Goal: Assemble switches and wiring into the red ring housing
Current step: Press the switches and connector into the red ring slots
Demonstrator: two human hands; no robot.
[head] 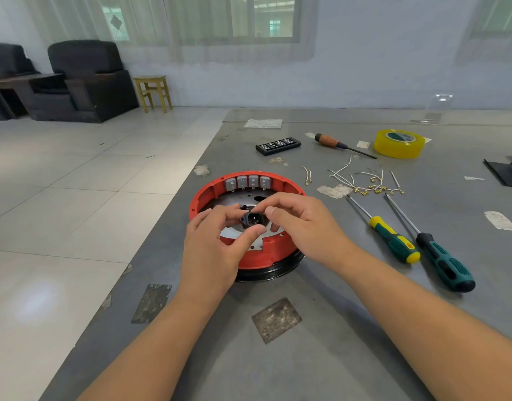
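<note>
The red ring housing [263, 253] lies flat on the grey table atop a black rim. Several grey switches [247, 182] sit side by side in its far inner wall. Above the ring's middle, my left hand [217, 244] and my right hand [302, 224] both pinch a small black power socket [253, 219], its pinned face turned toward me. A loose bunch of short white wires with brass terminals [367, 183] lies on the table to the right of the ring.
Two green-handled screwdrivers [393, 238] [444, 261] lie right of the ring. Farther back are a wooden-handled screwdriver [335, 144], a yellow tape roll [399, 143] and a black bit case [278, 145]. The table's left edge runs close to the ring.
</note>
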